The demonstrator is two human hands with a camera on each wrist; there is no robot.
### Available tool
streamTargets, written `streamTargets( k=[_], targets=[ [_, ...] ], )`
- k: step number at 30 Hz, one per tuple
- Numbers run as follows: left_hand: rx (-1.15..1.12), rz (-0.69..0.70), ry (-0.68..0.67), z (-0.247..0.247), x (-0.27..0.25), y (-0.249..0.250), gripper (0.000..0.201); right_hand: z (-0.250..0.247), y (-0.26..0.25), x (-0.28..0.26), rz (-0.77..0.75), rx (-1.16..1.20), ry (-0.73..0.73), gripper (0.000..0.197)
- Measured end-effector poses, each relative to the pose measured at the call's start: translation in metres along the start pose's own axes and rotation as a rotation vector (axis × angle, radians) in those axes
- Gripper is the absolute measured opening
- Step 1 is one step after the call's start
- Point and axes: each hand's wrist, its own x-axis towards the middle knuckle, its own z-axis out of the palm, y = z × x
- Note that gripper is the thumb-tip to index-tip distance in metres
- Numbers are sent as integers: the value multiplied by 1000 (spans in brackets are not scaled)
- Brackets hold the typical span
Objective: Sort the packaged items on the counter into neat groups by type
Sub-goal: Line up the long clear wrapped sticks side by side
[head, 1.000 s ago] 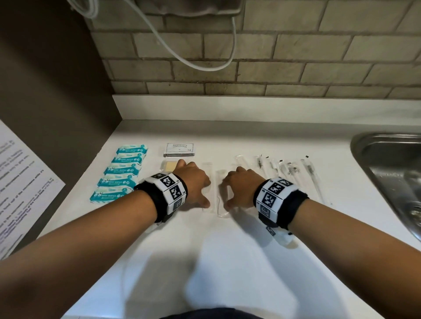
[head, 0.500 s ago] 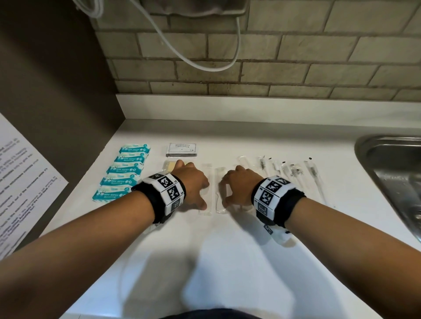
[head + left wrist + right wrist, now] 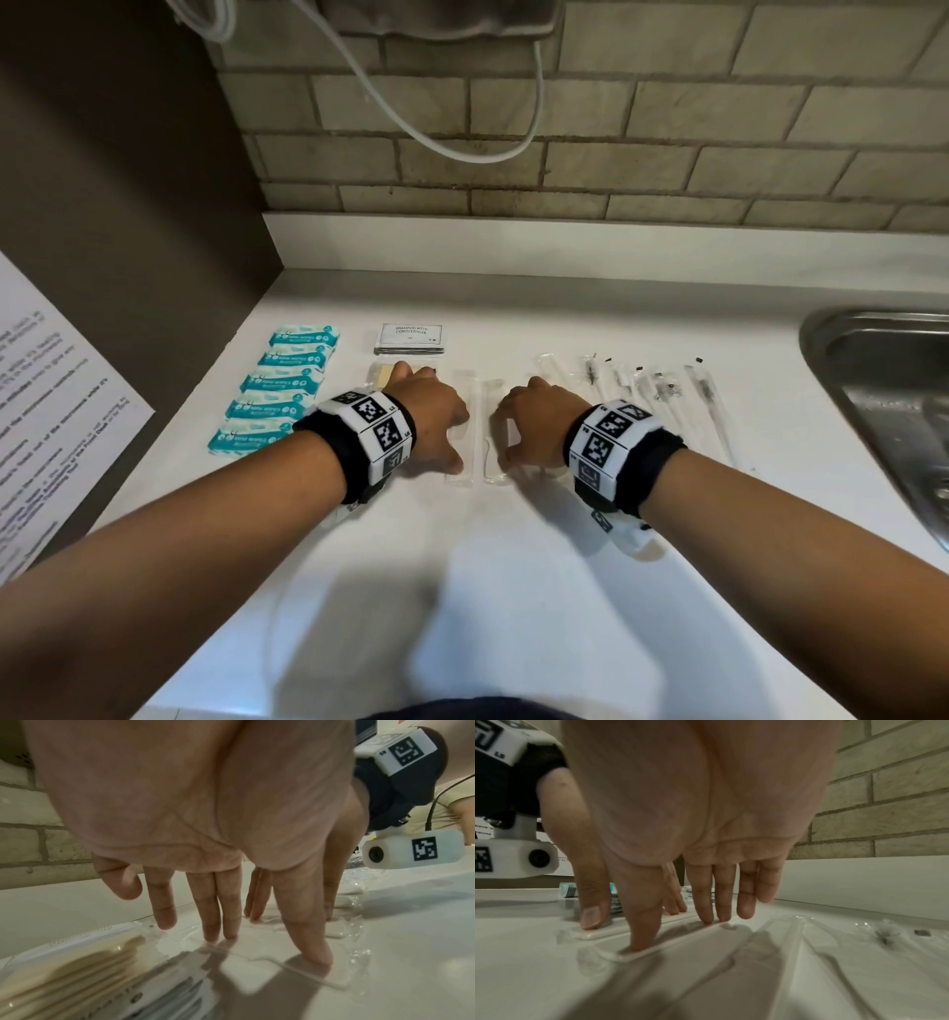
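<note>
We press the light, slippery clear sleeves (image 3: 492,426) flat with straight fingertips of left hand (image 3: 430,417) and right hand (image 3: 534,424), nudging long edges toward 12 o'clock

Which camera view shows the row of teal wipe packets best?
The head view: all five teal wipe packets lie in full sight. The right wrist view shows only packet ends behind the left hand. The left wrist view shows none.

Bare counter (image 3: 513,591) is lying open toward the person, while teal packets (image 3: 277,393), clear sleeves (image 3: 662,395) and the sink (image 3: 883,390) are crowding the sides.
</note>
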Motion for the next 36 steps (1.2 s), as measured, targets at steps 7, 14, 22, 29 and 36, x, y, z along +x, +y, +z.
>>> streamTargets(
  k=[7, 14, 22, 29, 36],
  targets=[
    [-160, -47, -1, -9, 5, -2, 54, -18, 21, -15, 58, 2, 77, 56],
    [-208, 88, 111, -33, 15, 47, 53, -27, 63, -31, 203, -14, 32, 53],
    [-89, 122, 71, -7, 30, 80, 60, -11, 58, -38, 183, -96, -35, 50],
    [-82, 83, 65, -2, 26, 65, 61, -2, 53, -44, 47, -90, -7, 38],
    [-136, 56, 82, 2, 19, 62, 59, -7, 54, -43, 57, -119, 9, 56]
  ],
)
